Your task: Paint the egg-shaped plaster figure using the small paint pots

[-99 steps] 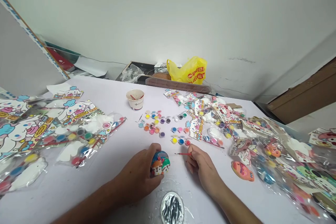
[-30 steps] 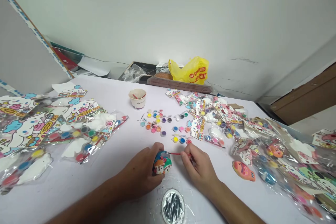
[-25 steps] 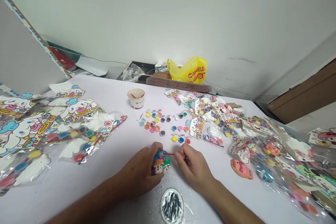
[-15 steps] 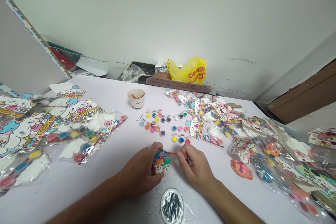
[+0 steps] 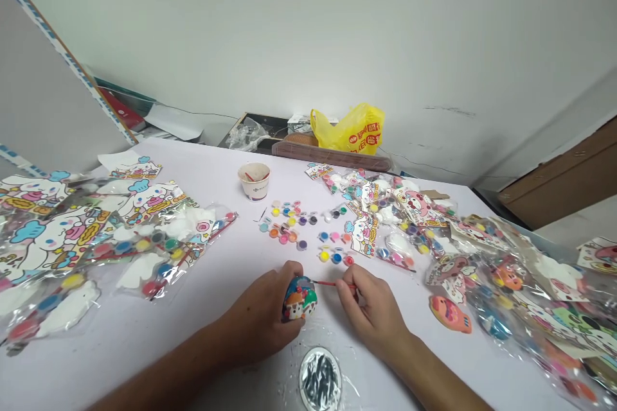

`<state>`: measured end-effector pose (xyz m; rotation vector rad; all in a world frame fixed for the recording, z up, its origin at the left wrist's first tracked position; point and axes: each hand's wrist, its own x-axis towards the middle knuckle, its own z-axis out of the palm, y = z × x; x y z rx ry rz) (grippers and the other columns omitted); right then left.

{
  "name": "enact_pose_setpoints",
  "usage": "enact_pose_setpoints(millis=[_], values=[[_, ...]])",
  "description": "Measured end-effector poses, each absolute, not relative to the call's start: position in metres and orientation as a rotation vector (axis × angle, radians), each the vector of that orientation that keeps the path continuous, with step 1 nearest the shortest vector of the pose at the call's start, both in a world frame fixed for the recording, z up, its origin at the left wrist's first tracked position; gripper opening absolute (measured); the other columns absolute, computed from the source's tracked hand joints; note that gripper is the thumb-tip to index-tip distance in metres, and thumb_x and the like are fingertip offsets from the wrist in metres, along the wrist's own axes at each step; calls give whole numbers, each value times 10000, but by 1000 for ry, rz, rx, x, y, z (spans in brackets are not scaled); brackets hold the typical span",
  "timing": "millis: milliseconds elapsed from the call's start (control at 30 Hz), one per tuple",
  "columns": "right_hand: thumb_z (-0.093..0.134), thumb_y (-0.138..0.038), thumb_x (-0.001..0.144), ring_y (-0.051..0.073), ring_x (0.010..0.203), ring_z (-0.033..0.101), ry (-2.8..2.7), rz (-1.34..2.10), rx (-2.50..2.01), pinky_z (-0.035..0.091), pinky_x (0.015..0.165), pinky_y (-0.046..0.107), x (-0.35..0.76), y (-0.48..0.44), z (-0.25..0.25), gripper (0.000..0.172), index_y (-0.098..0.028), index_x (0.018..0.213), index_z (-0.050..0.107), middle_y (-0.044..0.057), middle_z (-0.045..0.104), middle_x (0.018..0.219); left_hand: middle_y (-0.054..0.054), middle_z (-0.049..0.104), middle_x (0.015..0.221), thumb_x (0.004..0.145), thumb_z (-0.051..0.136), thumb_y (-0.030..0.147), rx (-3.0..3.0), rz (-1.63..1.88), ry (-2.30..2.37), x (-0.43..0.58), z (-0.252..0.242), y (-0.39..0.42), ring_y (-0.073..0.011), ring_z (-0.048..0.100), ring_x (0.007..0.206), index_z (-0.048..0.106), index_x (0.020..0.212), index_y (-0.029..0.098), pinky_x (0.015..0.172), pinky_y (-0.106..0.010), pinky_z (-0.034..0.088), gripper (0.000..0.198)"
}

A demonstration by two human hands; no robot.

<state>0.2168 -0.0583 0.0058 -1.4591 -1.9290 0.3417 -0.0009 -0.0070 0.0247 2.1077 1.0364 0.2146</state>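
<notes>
My left hand [image 5: 264, 311] is wrapped round a small painted figurine [image 5: 299, 300], coloured blue, orange, green and white; part of it is hidden by the fingers. A thin red paintbrush [image 5: 328, 282] is pinched in my right hand [image 5: 369, 302], its dark tip pointing left at the blue top of the figurine. Whether the tip touches the surface is too small to tell. Just below the hands lies a round silver-rimmed disc [image 5: 320, 379] on clear plastic. Beyond them, several little paint pots [image 5: 336, 258] in many colours stand in strips.
A paper cup [image 5: 254, 182] with red sticks in it stands farther back. Packaged craft kits [image 5: 149, 237] cover the left side, and more kits [image 5: 511, 295] lie on the right beside a painted pink piece [image 5: 450, 314]. A yellow bag [image 5: 349, 131] sits behind the table.
The paintbrush has drawn slightly right, its tip now at the figurine's upper right edge instead of over its top. The whole view has shifted a little; my left hand keeps its grip.
</notes>
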Motion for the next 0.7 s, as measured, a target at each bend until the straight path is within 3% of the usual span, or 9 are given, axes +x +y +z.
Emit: enact_pose_setpoints(millis=[233,500,700], values=[[410,-281,999,129,518,421,-1958,389,-1448,304,512,253,206,-55,5,271,-232,734,379,-36,458,619,-9,540,891,773,584,200,2100,231,1023,-1,23,-8,-222,544,823,402,1093,228,692,-297,402,369],[440,-219,958,116,487,372,-1958,284,-1440,269,487,242,220,-59,7,275,-234,709,325,-62,384,577,-4,547,894,764,586,181,2089,237,1020,-3,21,-7,-220,543,831,400,1072,233,691,-296,386,364],[413,-250,992,123,513,423,-1945,324,-1418,306,512,242,211,-57,6,252,-227,743,383,-45,450,613,-11,541,908,763,580,187,2093,222,1030,-2,20,-7,-222,543,835,394,1094,233,699,-304,393,383]])
